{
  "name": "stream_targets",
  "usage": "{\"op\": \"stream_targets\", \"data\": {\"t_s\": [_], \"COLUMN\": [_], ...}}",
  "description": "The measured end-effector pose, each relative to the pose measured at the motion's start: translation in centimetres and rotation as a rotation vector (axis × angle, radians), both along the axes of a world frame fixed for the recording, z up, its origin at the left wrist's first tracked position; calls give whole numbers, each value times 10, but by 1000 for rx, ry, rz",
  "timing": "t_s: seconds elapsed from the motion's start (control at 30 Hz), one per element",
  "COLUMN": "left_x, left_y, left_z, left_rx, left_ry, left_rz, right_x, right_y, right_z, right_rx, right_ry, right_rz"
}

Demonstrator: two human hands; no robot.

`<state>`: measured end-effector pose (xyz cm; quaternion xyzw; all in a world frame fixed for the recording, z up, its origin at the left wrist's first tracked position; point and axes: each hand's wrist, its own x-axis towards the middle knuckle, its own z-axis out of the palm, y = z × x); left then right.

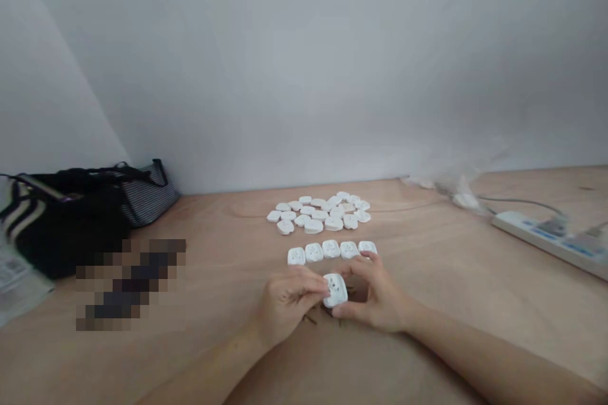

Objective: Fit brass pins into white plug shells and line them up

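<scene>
Between my two hands is a white rounded-square socket piece (pixel 337 292), its face with small holes turned up and tilted toward me. My left hand (pixel 289 299) is closed, with thumb and fingertips pinched at the piece's left side; whether a small part is in that pinch is hidden. My right hand (pixel 375 297) curves around the right side, thumb at the lower edge and fingers at the top. Several thin brownish metal bits (pixel 310 319), perhaps screws, lie on the table beneath. Just beyond my hands is a row of similar white pieces (pixel 331 249).
Farther back lies a loose cluster of white pieces (pixel 313 226) on the wooden table (pixel 213 266). A white power strip (pixel 546 240) with cords and clear plastic film (pixel 463 193) are at right. Black bags (pixel 71 221) stand at left, beside a pixelated dark object (pixel 133 285).
</scene>
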<state>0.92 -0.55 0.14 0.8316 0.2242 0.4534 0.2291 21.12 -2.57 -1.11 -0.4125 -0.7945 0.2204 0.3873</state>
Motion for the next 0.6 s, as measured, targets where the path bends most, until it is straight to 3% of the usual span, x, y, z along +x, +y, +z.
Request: {"op": "stream_targets", "data": {"t_s": [0.17,0.27,0.33,0.43,0.6], "left_x": [-2,-17,-31,-50,-55], "left_y": [1,7,15,26,32], "left_z": [5,15,20,24,18], "left_rx": [41,21,-35,-181,-358], "left_ry": [104,208,250,498,658], "left_rz": [-36,43,131,112,133], "right_x": [1,2,3,3,3], "right_y": [0,1,1,1,0], "right_z": [1,0,0,-1,-1], "right_rx": [11,28,37,36,28], "right_ry": [-18,-18,-20,-26,-24], "right_rz": [0,-46,-78,-89,-79]}}
